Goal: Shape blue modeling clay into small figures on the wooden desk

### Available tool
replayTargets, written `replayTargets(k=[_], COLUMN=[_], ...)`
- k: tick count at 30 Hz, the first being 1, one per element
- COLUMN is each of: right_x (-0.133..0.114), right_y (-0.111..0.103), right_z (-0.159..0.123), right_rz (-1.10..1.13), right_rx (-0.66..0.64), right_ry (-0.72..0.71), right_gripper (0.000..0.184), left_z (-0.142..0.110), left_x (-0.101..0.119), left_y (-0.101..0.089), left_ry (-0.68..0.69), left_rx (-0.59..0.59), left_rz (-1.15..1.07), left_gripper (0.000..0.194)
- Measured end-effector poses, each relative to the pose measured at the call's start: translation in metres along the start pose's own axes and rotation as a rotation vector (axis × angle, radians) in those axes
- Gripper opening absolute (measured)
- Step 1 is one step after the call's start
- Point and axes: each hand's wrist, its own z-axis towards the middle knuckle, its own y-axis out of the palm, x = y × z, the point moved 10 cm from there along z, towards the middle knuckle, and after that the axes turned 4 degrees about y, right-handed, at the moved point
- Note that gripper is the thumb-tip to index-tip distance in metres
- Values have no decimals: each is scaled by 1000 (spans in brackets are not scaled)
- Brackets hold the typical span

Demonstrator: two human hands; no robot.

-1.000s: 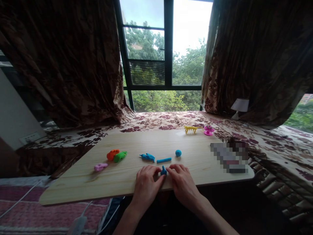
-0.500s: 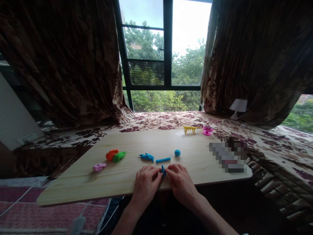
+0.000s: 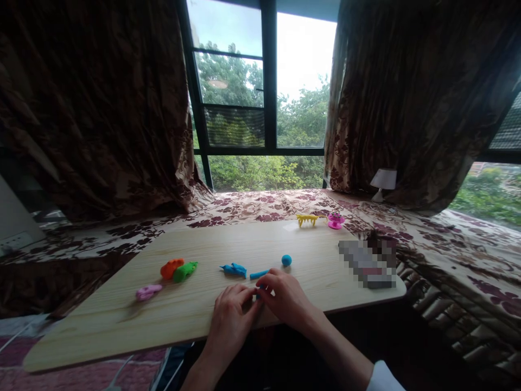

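Note:
Near the front edge of the table, my left hand (image 3: 231,314) and my right hand (image 3: 286,297) meet with their fingertips pinched on a small blue piece of modelling clay (image 3: 258,296). Fingers cover most of that piece. Just beyond them lies a blue clay roll (image 3: 257,275), its right end hidden behind my right hand. A blue clay ball (image 3: 286,260) sits a little farther back. To the left of the roll is a shaped blue clay figure (image 3: 234,270).
At the table's (image 3: 101,320) left are orange (image 3: 171,268), green (image 3: 185,271) and pink (image 3: 148,292) shaped pieces. A yellow legged figure (image 3: 306,220) and a pink stand-like piece (image 3: 336,220) stand at the back edge. A blurred-out object (image 3: 368,263) lies at right.
My right hand has shifted up and over the blue piece, now covering part of the roll. The piece shows less between my fingers. The whole view has turned slightly right.

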Motion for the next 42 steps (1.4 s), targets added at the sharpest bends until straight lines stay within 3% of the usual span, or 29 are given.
replayTargets(k=[11,16,23,28,34,36,42], right_x=[4,6,15,8,-10,-8,24], right_y=[-11,-3,-2,-4,-40,-40,-32], right_z=[-10,-20,-28,-32,-43,-47,-52], right_rz=[0,-70,-120,-136,-115,-123,-207], right_rx=[62,41,67,45,140,106,96], right_ry=[26,11,33,-13,-123,-135,14], right_gripper=[22,19,43,41,52,49,39], left_z=[-1,-2,-6,-5,4,7,12], left_x=[-1,-2,0,3,27,39,61], left_y=[0,0,-4,-5,-3,1,17], left_ry=[1,15,18,2,52,83,121], left_rx=[46,68,79,91,96,85,35], left_rz=[19,0,-29,2,54,59,36], left_gripper=[22,21,24,18,19,22,19])
